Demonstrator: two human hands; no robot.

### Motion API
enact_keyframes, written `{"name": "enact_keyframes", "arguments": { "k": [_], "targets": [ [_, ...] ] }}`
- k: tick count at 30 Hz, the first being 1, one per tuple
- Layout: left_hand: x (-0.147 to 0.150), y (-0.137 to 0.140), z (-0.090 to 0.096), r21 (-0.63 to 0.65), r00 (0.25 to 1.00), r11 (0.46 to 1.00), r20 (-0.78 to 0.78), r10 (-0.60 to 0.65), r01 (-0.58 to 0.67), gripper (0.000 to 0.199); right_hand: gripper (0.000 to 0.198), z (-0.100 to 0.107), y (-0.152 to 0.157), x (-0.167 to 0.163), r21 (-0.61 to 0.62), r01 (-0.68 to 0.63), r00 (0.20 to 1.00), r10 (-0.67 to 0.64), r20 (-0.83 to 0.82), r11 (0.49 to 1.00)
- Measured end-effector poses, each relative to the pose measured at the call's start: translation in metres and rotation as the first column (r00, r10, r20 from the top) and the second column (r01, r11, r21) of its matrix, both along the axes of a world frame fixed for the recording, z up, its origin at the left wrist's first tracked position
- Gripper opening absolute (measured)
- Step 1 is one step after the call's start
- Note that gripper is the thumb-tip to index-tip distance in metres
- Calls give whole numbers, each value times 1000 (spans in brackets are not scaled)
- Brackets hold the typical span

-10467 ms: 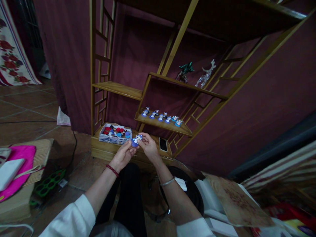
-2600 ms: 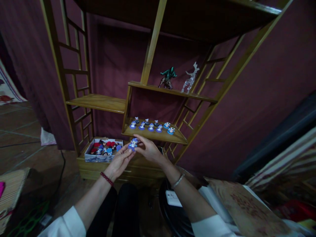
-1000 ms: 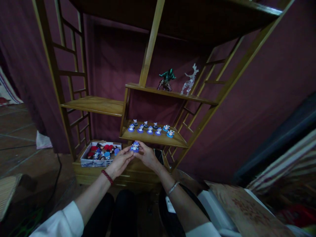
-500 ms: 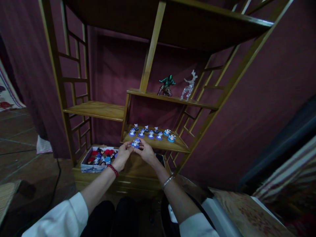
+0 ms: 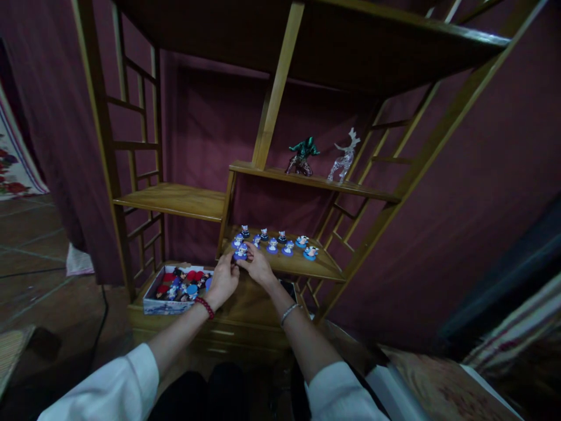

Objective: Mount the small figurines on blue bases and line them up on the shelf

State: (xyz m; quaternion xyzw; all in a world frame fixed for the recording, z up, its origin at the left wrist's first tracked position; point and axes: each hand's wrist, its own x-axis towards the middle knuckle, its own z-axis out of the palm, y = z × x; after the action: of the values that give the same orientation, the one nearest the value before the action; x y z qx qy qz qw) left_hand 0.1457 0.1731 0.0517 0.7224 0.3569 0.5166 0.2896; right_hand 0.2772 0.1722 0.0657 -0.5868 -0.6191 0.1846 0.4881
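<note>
A small purple-and-white figurine (image 5: 241,252) on a round purple base is at the left front of the low shelf (image 5: 298,267). My right hand (image 5: 259,268) pinches it from the right with thumb and fingertips. From the left, my left hand (image 5: 224,279) has its curled fingers at the base. Whether the base rests on the wood or hovers just above it, I cannot tell. Behind it stand several similar purple figurines (image 5: 272,245), a back row of small dark-based figurines (image 5: 263,234), and two blue-based ones (image 5: 311,252) at the right.
At the lower left, an open box (image 5: 169,307) holds several red, blue and black figurines. A green crouching figure (image 5: 302,155) and a clear deer figure (image 5: 344,156) stand on the shelf above. Wooden dividers and a post (image 5: 280,88) frame the compartments. Another dark box (image 5: 287,287) sits below.
Both hands have moved slightly forward with the purple figurine, bringing it closer to the row on the shelf. The camera view has shifted a little.
</note>
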Motion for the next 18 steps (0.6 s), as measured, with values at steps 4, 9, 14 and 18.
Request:
{"name": "enact_keyframes", "arguments": {
  "k": [4,9,14,18],
  "targets": [
    [-5,-2,-5,205,989,979,-144,46,-15,43,56,-4,6,4,-8,50,998,-50,28,999],
    [-12,-4,-6,393,961,918,-269,64,49,45,57,-8,12,6,-21,58,995,-56,86,998],
    [-12,2,-11,431,937,896,-343,59,102,48,59,-10,16,9,-68,80,982,-67,179,995],
    [-14,6,-18,417,944,903,-326,45,101,48,62,-7,15,10,-104,78,974,-54,218,992]
  ]
}}
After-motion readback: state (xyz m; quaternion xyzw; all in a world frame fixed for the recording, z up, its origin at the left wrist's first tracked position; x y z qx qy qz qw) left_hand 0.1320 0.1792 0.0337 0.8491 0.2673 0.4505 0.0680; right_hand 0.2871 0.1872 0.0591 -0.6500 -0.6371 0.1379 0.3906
